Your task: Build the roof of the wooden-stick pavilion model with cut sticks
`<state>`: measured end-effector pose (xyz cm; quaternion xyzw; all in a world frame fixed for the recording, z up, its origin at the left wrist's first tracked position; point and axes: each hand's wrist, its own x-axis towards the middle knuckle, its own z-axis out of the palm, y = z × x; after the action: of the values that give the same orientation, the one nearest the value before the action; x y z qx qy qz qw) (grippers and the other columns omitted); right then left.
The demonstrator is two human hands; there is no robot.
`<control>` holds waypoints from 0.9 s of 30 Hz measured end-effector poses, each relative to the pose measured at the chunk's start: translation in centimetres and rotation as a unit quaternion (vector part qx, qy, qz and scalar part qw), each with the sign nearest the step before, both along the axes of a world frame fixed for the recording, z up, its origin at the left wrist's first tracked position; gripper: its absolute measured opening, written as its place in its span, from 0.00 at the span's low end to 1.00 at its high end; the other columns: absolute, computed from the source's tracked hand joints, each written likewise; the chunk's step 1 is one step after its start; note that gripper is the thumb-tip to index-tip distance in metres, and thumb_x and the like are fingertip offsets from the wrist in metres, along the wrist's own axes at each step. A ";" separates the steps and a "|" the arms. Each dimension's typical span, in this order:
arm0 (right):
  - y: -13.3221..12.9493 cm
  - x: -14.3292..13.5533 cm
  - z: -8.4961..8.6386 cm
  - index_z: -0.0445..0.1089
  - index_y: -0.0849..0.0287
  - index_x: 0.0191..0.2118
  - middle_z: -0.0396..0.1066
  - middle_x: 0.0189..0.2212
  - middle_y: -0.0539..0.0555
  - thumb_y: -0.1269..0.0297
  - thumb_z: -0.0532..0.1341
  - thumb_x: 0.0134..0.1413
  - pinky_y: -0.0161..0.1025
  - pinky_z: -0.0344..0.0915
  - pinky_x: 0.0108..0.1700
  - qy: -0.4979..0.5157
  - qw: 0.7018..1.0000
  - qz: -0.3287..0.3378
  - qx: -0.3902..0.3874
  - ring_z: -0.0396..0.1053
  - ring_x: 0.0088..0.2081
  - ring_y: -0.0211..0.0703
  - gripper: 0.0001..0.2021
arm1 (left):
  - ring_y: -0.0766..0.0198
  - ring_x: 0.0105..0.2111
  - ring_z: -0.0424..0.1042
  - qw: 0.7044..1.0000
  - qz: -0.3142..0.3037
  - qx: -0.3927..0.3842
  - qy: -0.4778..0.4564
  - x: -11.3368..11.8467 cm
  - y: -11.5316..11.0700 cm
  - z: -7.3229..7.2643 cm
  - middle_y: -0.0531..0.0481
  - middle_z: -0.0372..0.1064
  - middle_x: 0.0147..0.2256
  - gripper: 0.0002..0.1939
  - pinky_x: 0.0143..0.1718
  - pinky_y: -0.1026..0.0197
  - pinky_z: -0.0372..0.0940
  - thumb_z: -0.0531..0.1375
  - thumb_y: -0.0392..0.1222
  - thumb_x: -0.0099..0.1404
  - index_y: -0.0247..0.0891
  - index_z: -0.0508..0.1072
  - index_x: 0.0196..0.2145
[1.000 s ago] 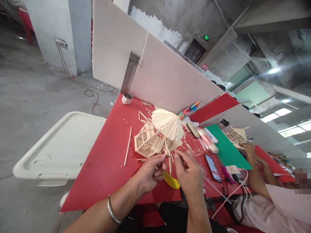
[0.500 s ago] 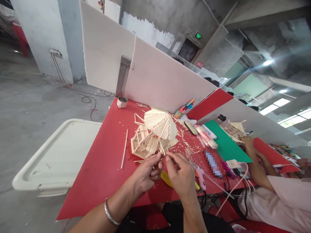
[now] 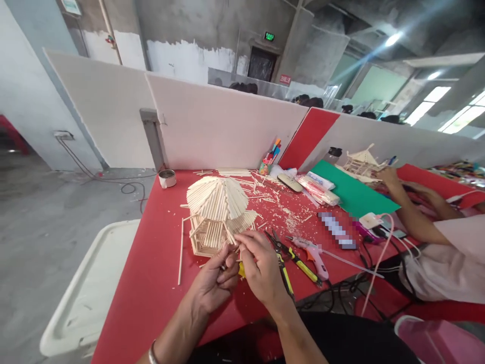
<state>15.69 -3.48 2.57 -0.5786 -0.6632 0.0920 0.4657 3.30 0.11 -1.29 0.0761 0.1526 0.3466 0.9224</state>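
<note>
A small pavilion model made of pale wooden sticks, with a pointed roof over an open lattice body, stands on the red table just beyond my hands. My left hand is closed, thumb and forefinger pinched at the model's front right corner. Right beside it, my right hand pinches at the same spot, its fingertips nearly meeting the left ones. Whatever lies between the fingers is too small and covered to name. Partly hidden between the hands is a yellow thing. A single long stick lies left of the model.
Yellow-handled pliers and a pink glue gun lie to the right, with cables beyond. Stick scraps, a pen cup and a round tin sit farther back. A co-worker's arm reaches toward another stick model.
My view has levelled and turned, so the pliers and glue gun show more fully. Both hands keep their pinch close together at the model's front.
</note>
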 end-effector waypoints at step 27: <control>0.3 -0.9 -0.3 0.71 0.58 0.47 0.68 0.40 0.56 0.72 0.51 0.59 0.39 0.68 0.42 0.013 0.998 0.034 0.046 0.67 0.41 0.42 0.16 | 0.82 0.11 0.42 1.000 -0.008 -0.021 -0.019 -1.1 0.4 -0.3 0.62 0.54 0.14 0.16 0.11 0.74 0.41 0.68 0.38 0.56 0.31 0.66 0.19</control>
<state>14.78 -3.19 2.30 -0.5321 -0.6800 0.0851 0.4972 2.16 0.51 -1.63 0.0512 0.1416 0.3377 0.9291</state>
